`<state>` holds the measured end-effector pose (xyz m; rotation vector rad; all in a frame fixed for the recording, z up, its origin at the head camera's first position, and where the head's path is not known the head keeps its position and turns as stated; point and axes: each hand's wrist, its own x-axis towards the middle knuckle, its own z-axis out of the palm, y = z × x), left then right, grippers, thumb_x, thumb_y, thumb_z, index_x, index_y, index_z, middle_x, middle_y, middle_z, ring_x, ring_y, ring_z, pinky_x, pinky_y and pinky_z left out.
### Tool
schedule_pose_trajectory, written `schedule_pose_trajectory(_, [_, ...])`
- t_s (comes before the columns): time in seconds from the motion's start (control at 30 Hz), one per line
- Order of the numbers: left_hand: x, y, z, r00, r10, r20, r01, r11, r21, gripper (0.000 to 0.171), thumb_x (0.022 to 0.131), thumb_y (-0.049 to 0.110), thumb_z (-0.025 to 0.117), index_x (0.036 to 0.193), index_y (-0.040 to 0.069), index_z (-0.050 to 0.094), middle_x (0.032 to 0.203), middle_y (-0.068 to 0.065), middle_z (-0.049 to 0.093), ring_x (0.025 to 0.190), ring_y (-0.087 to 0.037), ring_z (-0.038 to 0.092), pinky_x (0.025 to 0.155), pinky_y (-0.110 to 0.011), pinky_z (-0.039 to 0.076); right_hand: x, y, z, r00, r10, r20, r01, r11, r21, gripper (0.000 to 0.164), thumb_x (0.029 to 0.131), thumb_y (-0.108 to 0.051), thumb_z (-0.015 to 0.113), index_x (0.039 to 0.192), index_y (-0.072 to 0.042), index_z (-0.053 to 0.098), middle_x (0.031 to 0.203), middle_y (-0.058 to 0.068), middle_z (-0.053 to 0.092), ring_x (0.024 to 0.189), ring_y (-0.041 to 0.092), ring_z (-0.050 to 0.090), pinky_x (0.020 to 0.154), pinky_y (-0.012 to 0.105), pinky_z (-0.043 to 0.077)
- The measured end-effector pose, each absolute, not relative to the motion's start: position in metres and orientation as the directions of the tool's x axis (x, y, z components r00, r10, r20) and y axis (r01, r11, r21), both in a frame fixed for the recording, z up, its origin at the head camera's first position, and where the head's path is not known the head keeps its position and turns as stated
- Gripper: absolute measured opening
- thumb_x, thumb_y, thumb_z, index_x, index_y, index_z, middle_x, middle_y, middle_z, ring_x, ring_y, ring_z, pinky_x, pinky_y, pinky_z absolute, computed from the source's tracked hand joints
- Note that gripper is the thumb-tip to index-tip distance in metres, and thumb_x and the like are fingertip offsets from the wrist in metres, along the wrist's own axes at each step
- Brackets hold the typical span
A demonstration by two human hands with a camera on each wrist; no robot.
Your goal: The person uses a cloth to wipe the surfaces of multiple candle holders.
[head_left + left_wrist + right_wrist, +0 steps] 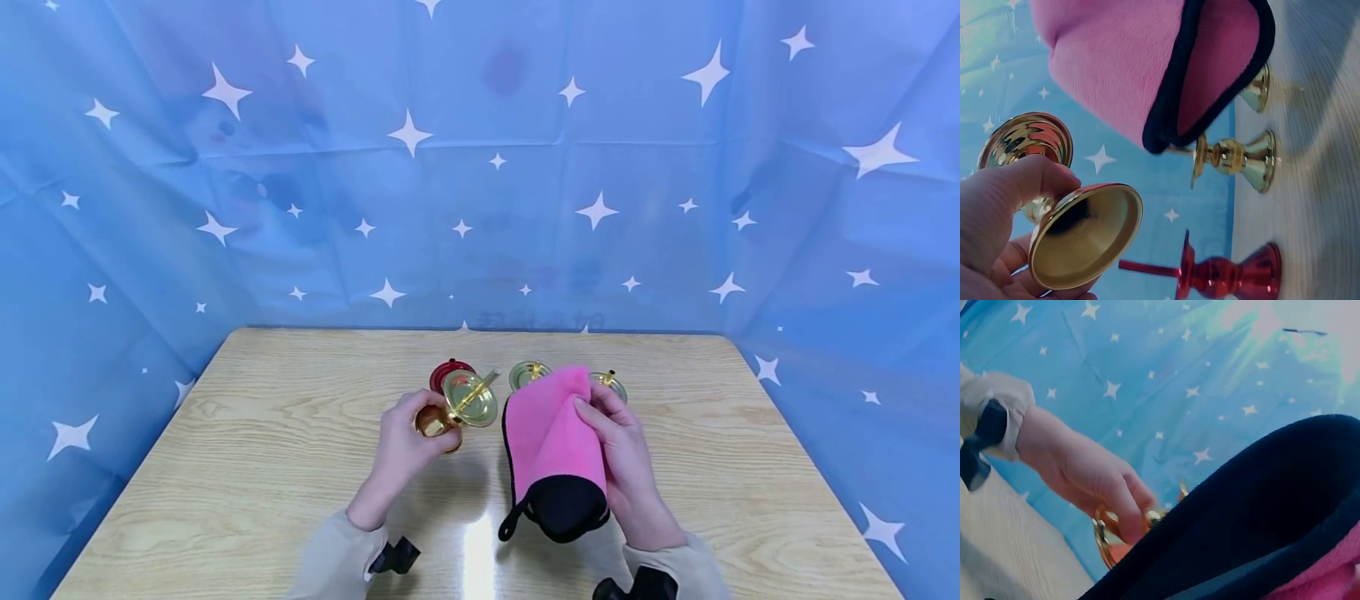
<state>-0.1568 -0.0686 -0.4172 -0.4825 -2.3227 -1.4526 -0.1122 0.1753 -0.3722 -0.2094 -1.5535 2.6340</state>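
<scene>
My left hand (401,450) grips a shiny gold candlestick (474,408) by its stem, above the table. It is tilted, its spike and dish lean up and to the right in the head view, and its hollow base (1088,234) faces the left wrist camera. To the right, my right hand (628,458) holds a pink cloth (558,433) with black edging and a hanging loop, pinched near its upper edge by the thumb. The cloth hangs beside the candlestick, apart from it in the head view. Some fingers of the right hand are hidden behind it.
Behind the hands stand a red candlestick (1222,275) and two gold ones, a middle candlestick (1229,156) and a right candlestick (611,383), the latter partly covered by cloth and hand. The pale wooden table (225,483) ends at a blue star-patterned curtain (480,183).
</scene>
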Motion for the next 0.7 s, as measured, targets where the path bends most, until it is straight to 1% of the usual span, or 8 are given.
schedule_pose_trajectory(0.17, [-0.157, -0.058, -0.414, -0.859, 0.114, 0.5, 0.497, 0.42, 0.759, 0.03, 0.057, 0.003, 0.078, 0.083, 0.01, 0.064, 0.085, -0.001, 0.063, 0.08, -0.016, 0.054, 0.068, -0.029, 0.048, -0.114, 0.17, -0.369, -0.992, 0.068, -0.109, 0.057, -0.529, -0.847, 0.023, 0.095, -0.01, 0.051, 0.094, -0.025, 0.068, 0.1, -0.007, 0.057, 0.095, 0.008, 0.052, 0.081, 0.02, 0.044])
schedule_pose_trajectory(0.33, [-0.158, -0.048, -0.412, -0.817, 0.136, 0.56, 0.56, 0.417, 0.716, 0.031, 0.055, 0.002, 0.078, 0.082, 0.009, 0.064, 0.084, -0.002, 0.064, 0.08, -0.017, 0.053, 0.067, -0.03, 0.046, -0.115, 0.165, -0.366, -0.99, 0.035, -0.138, 0.093, -0.581, -0.809, 0.017, 0.097, -0.015, 0.05, 0.097, -0.024, 0.065, 0.102, -0.005, 0.056, 0.095, 0.008, 0.053, 0.083, 0.02, 0.044])
schedule_pose_trajectory(0.43, [-0.159, -0.043, -0.411, -0.797, 0.148, 0.585, 0.586, 0.424, 0.69, 0.031, 0.055, 0.003, 0.079, 0.082, 0.008, 0.064, 0.084, -0.003, 0.064, 0.08, -0.017, 0.054, 0.067, -0.031, 0.047, -0.116, 0.163, -0.364, -0.988, 0.025, -0.15, 0.107, -0.589, -0.801, 0.013, 0.097, -0.018, 0.049, 0.097, -0.022, 0.062, 0.102, -0.005, 0.056, 0.096, 0.008, 0.053, 0.084, 0.02, 0.043])
schedule_pose_trajectory(0.57, [-0.157, -0.037, -0.409, -0.773, 0.155, 0.615, 0.612, 0.437, 0.659, 0.031, 0.055, 0.003, 0.079, 0.082, 0.008, 0.065, 0.083, -0.004, 0.064, 0.079, -0.017, 0.057, 0.067, -0.031, 0.048, -0.116, 0.162, -0.363, -0.988, 0.009, -0.151, 0.117, -0.589, -0.8, 0.01, 0.097, -0.021, 0.05, 0.094, -0.022, 0.059, 0.098, -0.005, 0.057, 0.093, 0.007, 0.055, 0.082, 0.02, 0.045])
schedule_pose_trajectory(0.63, [-0.156, -0.035, -0.409, -0.76, 0.158, 0.63, 0.627, 0.435, 0.647, 0.031, 0.056, 0.004, 0.079, 0.083, 0.007, 0.065, 0.083, -0.005, 0.064, 0.078, -0.017, 0.058, 0.066, -0.031, 0.049, -0.116, 0.162, -0.364, -0.99, -0.012, -0.138, 0.119, -0.588, -0.8, 0.01, 0.097, -0.022, 0.049, 0.096, -0.021, 0.059, 0.098, -0.005, 0.059, 0.091, 0.007, 0.057, 0.08, 0.02, 0.046])
schedule_pose_trajectory(0.7, [-0.154, -0.033, -0.408, -0.748, 0.161, 0.644, 0.64, 0.433, 0.635, 0.03, 0.057, 0.004, 0.079, 0.084, 0.006, 0.065, 0.083, -0.005, 0.064, 0.076, -0.017, 0.058, 0.066, -0.031, 0.05, -0.117, 0.162, -0.366, -0.994, -0.04, -0.103, 0.106, -0.603, -0.791, 0.014, 0.098, -0.02, 0.047, 0.1, -0.021, 0.061, 0.098, -0.005, 0.062, 0.09, 0.007, 0.059, 0.079, 0.02, 0.048])
